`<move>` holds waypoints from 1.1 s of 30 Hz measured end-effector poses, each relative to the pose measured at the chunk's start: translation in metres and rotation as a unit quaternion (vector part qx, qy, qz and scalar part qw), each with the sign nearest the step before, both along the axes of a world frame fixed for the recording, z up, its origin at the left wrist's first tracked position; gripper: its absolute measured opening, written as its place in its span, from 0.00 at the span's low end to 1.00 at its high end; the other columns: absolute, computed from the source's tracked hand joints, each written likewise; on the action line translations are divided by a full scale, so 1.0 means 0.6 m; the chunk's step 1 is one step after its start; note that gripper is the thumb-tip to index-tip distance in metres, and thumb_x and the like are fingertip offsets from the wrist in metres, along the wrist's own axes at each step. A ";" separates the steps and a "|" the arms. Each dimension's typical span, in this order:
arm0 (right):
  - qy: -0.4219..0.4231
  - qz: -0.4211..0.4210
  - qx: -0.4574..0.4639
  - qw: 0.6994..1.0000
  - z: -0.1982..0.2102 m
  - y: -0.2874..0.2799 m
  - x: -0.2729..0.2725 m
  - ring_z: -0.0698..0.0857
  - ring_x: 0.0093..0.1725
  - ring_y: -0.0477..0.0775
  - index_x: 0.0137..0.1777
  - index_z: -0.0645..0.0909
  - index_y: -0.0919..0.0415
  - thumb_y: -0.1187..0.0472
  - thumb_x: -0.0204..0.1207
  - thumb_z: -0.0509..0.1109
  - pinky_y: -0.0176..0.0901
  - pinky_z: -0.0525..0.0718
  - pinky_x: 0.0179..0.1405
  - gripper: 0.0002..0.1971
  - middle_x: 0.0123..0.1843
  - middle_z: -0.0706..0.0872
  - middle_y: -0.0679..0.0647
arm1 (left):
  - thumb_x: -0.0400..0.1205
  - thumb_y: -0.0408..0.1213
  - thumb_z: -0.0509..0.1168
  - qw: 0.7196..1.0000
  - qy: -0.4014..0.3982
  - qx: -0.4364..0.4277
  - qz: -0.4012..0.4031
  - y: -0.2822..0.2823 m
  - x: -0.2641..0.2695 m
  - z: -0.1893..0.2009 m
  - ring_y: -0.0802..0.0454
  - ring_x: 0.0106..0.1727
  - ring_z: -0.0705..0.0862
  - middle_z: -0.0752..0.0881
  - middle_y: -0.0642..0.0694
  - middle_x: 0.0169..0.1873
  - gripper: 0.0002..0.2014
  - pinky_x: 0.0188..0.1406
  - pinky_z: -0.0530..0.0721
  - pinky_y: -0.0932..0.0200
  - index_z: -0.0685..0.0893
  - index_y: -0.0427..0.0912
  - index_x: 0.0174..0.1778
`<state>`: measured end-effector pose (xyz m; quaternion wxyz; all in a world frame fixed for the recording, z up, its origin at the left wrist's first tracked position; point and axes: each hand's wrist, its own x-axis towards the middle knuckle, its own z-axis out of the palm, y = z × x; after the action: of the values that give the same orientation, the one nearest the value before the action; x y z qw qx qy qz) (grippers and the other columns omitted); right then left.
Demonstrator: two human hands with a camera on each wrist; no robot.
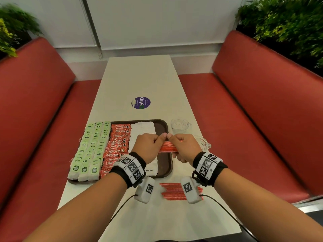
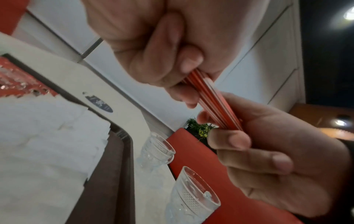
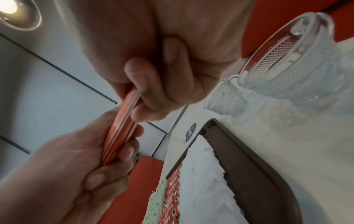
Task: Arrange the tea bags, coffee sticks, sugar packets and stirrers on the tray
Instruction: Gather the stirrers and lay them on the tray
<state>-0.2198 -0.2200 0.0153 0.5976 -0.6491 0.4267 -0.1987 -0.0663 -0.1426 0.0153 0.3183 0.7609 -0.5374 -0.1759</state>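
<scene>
A brown tray [image 1: 165, 124] holds rows of green tea bags [image 1: 90, 147], red coffee sticks [image 1: 117, 144] and white sugar packets [image 1: 143, 130]. Its right strip is bare. Both hands hold one bundle of red-and-white stirrers [image 1: 168, 147] above that strip. My left hand [image 1: 148, 145] grips the bundle's left end, and my right hand [image 1: 185, 147] grips its right end. The wrist views show the stirrers [image 2: 216, 100] [image 3: 120, 128] pinched between curled fingers of both hands. More stirrers [image 1: 176, 191] lie flat on the table near me.
Two clear glass cups [image 1: 180, 126] [image 1: 202, 143] stand just right of the tray. A round purple sticker [image 1: 140, 103] marks the white table [image 1: 139, 75] beyond it. Red bench seats [image 1: 43, 110] [image 1: 253, 110] flank the table.
</scene>
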 end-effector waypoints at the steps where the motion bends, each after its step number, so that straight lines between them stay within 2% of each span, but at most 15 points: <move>1: 0.006 0.005 0.010 1.000 -0.004 0.000 -0.001 0.72 0.16 0.52 0.41 0.83 0.64 0.41 0.83 0.66 0.37 0.68 0.17 0.24 0.25 0.81 0.62 | 0.86 0.63 0.53 1.000 -0.007 -0.007 0.003 -0.001 0.001 -0.002 0.52 0.26 0.84 0.85 0.47 0.22 0.32 0.31 0.81 0.56 0.83 0.45 0.25; 3: 0.003 -0.008 0.021 1.000 -0.010 0.000 0.000 0.69 0.17 0.52 0.37 0.82 0.63 0.42 0.83 0.67 0.37 0.66 0.18 0.23 0.24 0.76 0.61 | 0.87 0.60 0.54 1.000 -0.017 -0.015 0.006 -0.001 -0.003 -0.002 0.54 0.25 0.82 0.84 0.48 0.22 0.30 0.27 0.75 0.61 0.81 0.46 0.25; 5: -0.006 -0.019 0.009 1.000 -0.013 -0.001 0.004 0.67 0.18 0.51 0.36 0.81 0.66 0.46 0.84 0.68 0.38 0.64 0.19 0.23 0.26 0.72 0.61 | 0.87 0.58 0.55 0.999 -0.019 -0.028 0.002 0.001 -0.003 -0.002 0.57 0.23 0.77 0.80 0.51 0.21 0.27 0.24 0.66 0.68 0.78 0.49 0.25; 7: 0.002 -0.020 -0.028 0.999 -0.011 -0.005 0.005 0.67 0.18 0.49 0.34 0.80 0.68 0.49 0.84 0.68 0.38 0.64 0.19 0.23 0.27 0.72 0.60 | 0.86 0.59 0.55 0.999 0.002 -0.031 -0.033 0.007 0.005 -0.006 0.59 0.24 0.75 0.79 0.52 0.22 0.24 0.26 0.68 0.69 0.78 0.52 0.28; 8: 0.013 -0.013 -0.051 0.999 -0.011 -0.008 0.004 0.67 0.18 0.48 0.32 0.79 0.66 0.50 0.84 0.69 0.38 0.65 0.19 0.23 0.26 0.72 0.59 | 0.85 0.60 0.56 0.997 0.023 -0.020 -0.066 0.010 0.011 -0.007 0.59 0.26 0.77 0.82 0.52 0.25 0.21 0.29 0.70 0.70 0.82 0.53 0.33; 9: 0.030 -0.001 -0.077 0.997 -0.011 -0.013 0.001 0.68 0.18 0.46 0.30 0.79 0.64 0.51 0.84 0.69 0.38 0.67 0.20 0.23 0.24 0.73 0.56 | 0.84 0.60 0.57 0.994 0.034 0.005 -0.106 0.013 0.018 -0.008 0.58 0.30 0.80 0.85 0.51 0.30 0.18 0.32 0.74 0.66 0.85 0.53 0.40; 11: 0.070 0.039 -0.123 0.989 -0.012 -0.021 -0.004 0.69 0.18 0.44 0.27 0.80 0.61 0.51 0.84 0.69 0.35 0.68 0.21 0.24 0.21 0.73 0.50 | 0.82 0.63 0.60 0.978 -0.012 0.078 -0.191 0.016 0.032 -0.006 0.58 0.35 0.83 0.86 0.53 0.35 0.19 0.37 0.79 0.61 0.86 0.53 0.52; 14: 0.115 0.117 -0.160 0.973 -0.019 -0.020 -0.003 0.69 0.20 0.43 0.29 0.84 0.63 0.52 0.84 0.69 0.31 0.67 0.21 0.23 0.21 0.74 0.48 | 0.78 0.68 0.63 0.946 -0.121 0.158 -0.256 0.012 0.045 -0.004 0.58 0.38 0.82 0.85 0.57 0.37 0.24 0.37 0.78 0.62 0.87 0.52 0.53; 17: 0.122 0.180 -0.181 0.959 -0.025 -0.014 0.009 0.70 0.25 0.43 0.32 0.84 0.68 0.55 0.83 0.69 0.35 0.69 0.26 0.20 0.25 0.75 0.51 | 0.78 0.64 0.68 0.928 -0.096 0.226 -0.282 0.004 0.038 -0.010 0.52 0.40 0.85 0.88 0.48 0.41 0.25 0.39 0.83 0.56 0.87 0.44 0.53; 20: 0.125 0.214 -0.193 0.949 -0.032 -0.016 0.021 0.71 0.26 0.44 0.28 0.79 0.63 0.58 0.82 0.69 0.40 0.70 0.29 0.20 0.26 0.75 0.49 | 0.80 0.59 0.68 0.912 -0.081 0.260 -0.307 -0.002 0.027 -0.022 0.46 0.41 0.86 0.88 0.41 0.40 0.24 0.40 0.82 0.54 0.86 0.38 0.50; 23: 0.144 0.189 -0.191 0.952 -0.044 -0.023 0.029 0.76 0.29 0.42 0.34 0.80 0.53 0.49 0.84 0.67 0.39 0.74 0.33 0.17 0.30 0.80 0.45 | 0.81 0.55 0.68 0.912 -0.044 0.273 -0.302 -0.010 0.035 -0.037 0.48 0.38 0.86 0.87 0.43 0.38 0.19 0.40 0.83 0.56 0.86 0.40 0.47; 25: 0.140 0.120 -0.155 0.971 -0.053 -0.026 0.030 0.80 0.31 0.48 0.44 0.80 0.57 0.39 0.86 0.57 0.46 0.80 0.36 0.23 0.34 0.84 0.51 | 0.81 0.54 0.68 0.914 -0.033 0.283 -0.288 -0.022 0.047 -0.045 0.50 0.34 0.84 0.86 0.46 0.34 0.15 0.37 0.83 0.58 0.84 0.44 0.41; 27: 0.131 0.050 -0.091 0.986 -0.066 -0.029 0.029 0.82 0.30 0.54 0.50 0.79 0.60 0.36 0.87 0.46 0.49 0.82 0.35 0.30 0.37 0.86 0.58 | 0.81 0.53 0.68 0.924 -0.043 0.283 -0.255 -0.039 0.061 -0.051 0.51 0.32 0.83 0.84 0.46 0.32 0.15 0.33 0.79 0.60 0.80 0.46 0.36; 30: 0.182 0.019 -0.057 0.981 -0.088 -0.031 0.027 0.87 0.33 0.60 0.56 0.78 0.60 0.37 0.88 0.44 0.51 0.87 0.33 0.29 0.42 0.88 0.60 | 0.81 0.52 0.69 0.952 -0.031 0.255 -0.165 -0.077 0.083 -0.060 0.49 0.32 0.83 0.83 0.47 0.30 0.16 0.33 0.79 0.58 0.79 0.46 0.32; 33: 0.301 0.076 -0.101 0.945 -0.113 -0.042 0.035 0.89 0.38 0.65 0.60 0.77 0.63 0.48 0.89 0.52 0.59 0.91 0.40 0.20 0.49 0.87 0.63 | 0.82 0.52 0.67 0.964 -0.035 0.249 -0.086 -0.131 0.096 -0.069 0.45 0.32 0.81 0.81 0.44 0.29 0.20 0.32 0.77 0.56 0.78 0.41 0.31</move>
<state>-0.1986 -0.2450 -0.0527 0.3862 -0.7659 0.5139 0.0093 -0.0084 -0.2212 -0.0261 0.0838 0.7727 -0.5509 -0.3040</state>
